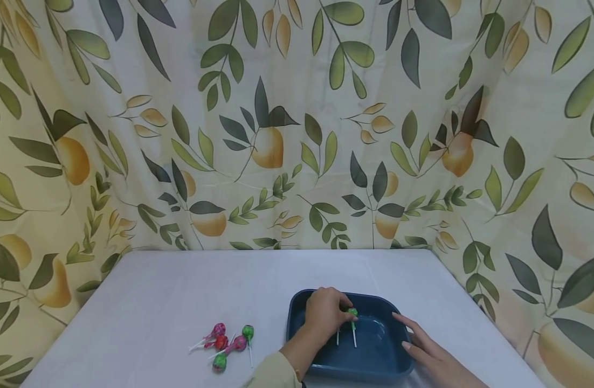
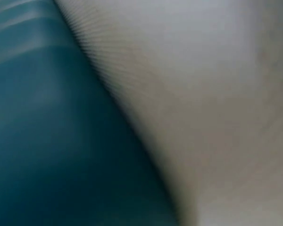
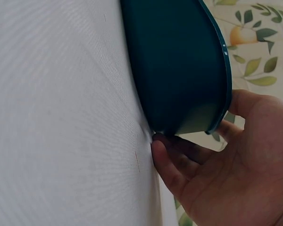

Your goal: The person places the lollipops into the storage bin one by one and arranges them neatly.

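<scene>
My left hand [image 1: 326, 312] reaches over a dark blue tray [image 1: 374, 368] and pinches a lollipop with a green wrapper [image 1: 352, 312], its white stick pointing down into the tray. Beside it shows the white stick of another lollipop [image 1: 338, 338], whose head is hidden by the hand. At the tray's right end, my right hand [image 1: 428, 347] holds the side. In the right wrist view its fingers [image 3: 166, 162] bend in at the foot of the tray wall [image 3: 179, 66], while others touch the rim. The left wrist view is blurred and filled mostly by the tray's outer wall [image 2: 52, 122].
Left of the tray, several lollipops lie close together on the white tablecloth [image 1: 146, 318]: a pink one [image 1: 219, 329], a red one [image 1: 221, 342], another pink one [image 1: 240, 343] and two green ones [image 1: 219, 362]. A curtain [image 1: 297, 205] printed with leaves and fruit hangs behind the table.
</scene>
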The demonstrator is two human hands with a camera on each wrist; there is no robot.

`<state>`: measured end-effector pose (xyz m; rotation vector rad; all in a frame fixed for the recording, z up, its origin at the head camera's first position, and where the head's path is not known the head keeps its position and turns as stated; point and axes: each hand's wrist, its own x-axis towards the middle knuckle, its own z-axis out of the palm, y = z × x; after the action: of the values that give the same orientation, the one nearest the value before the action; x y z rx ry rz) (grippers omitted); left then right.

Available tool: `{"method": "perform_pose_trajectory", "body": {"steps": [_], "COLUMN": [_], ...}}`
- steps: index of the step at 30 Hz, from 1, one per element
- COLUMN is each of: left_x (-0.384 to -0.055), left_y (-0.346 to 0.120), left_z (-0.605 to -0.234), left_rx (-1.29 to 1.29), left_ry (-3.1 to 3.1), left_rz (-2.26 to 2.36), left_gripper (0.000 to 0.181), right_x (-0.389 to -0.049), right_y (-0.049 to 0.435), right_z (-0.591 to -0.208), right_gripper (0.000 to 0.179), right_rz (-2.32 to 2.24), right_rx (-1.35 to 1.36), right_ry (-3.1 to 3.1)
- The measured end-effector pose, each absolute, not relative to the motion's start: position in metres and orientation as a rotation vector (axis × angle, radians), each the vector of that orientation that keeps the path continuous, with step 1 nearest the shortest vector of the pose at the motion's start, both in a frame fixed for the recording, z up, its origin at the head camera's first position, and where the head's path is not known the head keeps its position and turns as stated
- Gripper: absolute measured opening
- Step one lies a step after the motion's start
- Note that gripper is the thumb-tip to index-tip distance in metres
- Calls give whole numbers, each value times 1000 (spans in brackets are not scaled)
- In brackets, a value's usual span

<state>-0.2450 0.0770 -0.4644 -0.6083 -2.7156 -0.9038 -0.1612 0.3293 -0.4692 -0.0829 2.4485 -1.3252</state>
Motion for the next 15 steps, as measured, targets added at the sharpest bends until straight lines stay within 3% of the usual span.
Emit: {"method": "perform_pose_trajectory", "body": {"steps": [15], "left_x": [-246], "left_y": [85], "left_z": [-469], "left_rx": [-569], "left_ry": [-2731], "left_rz": [-675], "left_gripper": [20], "right_x": [-161], "right_y": [330], "right_z": [-471], "right_gripper": [68], "right_rz": [-1341], "right_rx": [-104], "right_ry": [2454]}}
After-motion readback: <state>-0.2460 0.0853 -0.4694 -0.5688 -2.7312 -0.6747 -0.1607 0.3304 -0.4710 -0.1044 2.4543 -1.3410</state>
